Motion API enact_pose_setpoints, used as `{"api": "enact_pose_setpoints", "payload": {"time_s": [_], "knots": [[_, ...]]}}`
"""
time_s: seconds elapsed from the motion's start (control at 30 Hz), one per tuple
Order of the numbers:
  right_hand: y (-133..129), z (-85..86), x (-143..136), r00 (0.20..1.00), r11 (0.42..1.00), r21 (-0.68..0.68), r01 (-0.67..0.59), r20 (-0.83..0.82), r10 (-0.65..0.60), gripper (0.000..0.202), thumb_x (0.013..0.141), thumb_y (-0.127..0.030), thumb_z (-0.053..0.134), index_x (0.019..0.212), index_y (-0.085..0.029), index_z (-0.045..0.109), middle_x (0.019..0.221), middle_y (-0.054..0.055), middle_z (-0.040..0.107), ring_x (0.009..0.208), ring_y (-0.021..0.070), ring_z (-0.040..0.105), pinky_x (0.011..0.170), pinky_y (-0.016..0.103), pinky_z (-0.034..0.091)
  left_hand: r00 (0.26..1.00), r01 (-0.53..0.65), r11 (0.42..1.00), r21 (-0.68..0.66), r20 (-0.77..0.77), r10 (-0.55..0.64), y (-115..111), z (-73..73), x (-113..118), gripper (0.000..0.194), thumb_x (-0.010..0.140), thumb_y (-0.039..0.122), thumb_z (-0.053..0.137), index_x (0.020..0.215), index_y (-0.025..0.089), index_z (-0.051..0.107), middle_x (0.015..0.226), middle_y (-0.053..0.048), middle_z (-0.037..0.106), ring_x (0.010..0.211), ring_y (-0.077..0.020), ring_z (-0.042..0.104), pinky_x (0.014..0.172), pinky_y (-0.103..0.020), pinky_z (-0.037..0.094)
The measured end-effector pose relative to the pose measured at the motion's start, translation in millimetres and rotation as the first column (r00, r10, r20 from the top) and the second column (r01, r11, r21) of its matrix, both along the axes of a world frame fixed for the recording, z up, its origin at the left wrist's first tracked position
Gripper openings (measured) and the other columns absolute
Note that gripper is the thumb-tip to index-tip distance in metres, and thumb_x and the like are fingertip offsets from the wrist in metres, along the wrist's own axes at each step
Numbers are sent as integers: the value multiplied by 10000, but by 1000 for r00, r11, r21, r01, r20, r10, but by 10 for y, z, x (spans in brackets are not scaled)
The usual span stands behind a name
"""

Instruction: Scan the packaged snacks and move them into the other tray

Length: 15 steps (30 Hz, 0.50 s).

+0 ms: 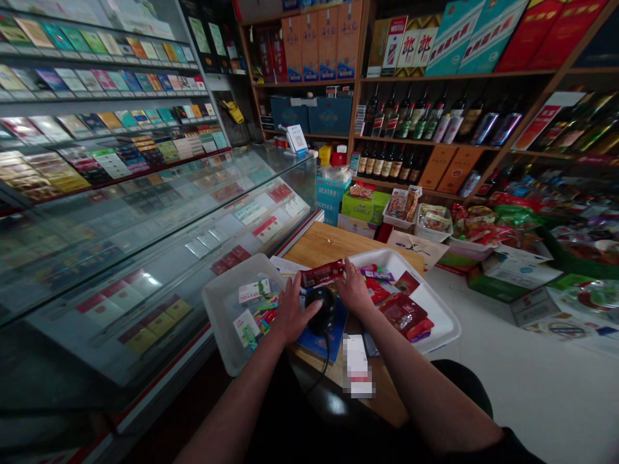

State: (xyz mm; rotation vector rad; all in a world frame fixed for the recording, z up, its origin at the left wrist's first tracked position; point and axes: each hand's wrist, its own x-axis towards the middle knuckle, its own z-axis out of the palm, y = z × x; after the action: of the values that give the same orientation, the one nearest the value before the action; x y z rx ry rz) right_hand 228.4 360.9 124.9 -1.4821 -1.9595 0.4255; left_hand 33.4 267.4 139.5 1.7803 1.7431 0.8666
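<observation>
A dark red snack packet (322,274) is stretched between my two hands. My left hand (291,312) has its fingertips at the packet's left end, its thumb stretched out over a black rounded device with a cable (321,310). At the packet's right end, my right hand (354,290) grips with its fingers. Below the device lies a blue book or folder (314,341). To the left is a translucent tub (215,303) with small boxes and colourful items. A white tub (447,319) on the right holds several snack packets.
A phone with a bright, blurred screen (356,364) rests on the wooden table (312,241). The glass display counter (203,212) runs along the left. Boxes and tubs of packaged snacks (432,222) stand at the back right, below bottle shelves (435,74).
</observation>
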Motion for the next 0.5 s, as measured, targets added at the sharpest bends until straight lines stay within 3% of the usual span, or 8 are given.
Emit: {"api": "enact_pose_setpoints", "payload": {"time_s": [0.23,0.5], "knots": [[14,14,15,1000,1000,8,-8,-18,8,668,880,-197,498,1527,-84,376,1448,224,546,1393,334,475,1161,512,366,1000,-3,1000,-15,17,3,32,-39,15,954,898,602,559,1636,192,117,1696,-178,179,1577,-376,64,1242,-645,88],[-29,291,-111,998,999,2,-52,-20,52,679,873,-194,507,1522,-46,376,1491,240,501,1403,325,460,1195,496,324,998,-52,997,62,-25,53,-38,91,-67,938,906,555,567,1637,188,109,1691,-176,200,1577,-371,83,1243,-644,81]]}}
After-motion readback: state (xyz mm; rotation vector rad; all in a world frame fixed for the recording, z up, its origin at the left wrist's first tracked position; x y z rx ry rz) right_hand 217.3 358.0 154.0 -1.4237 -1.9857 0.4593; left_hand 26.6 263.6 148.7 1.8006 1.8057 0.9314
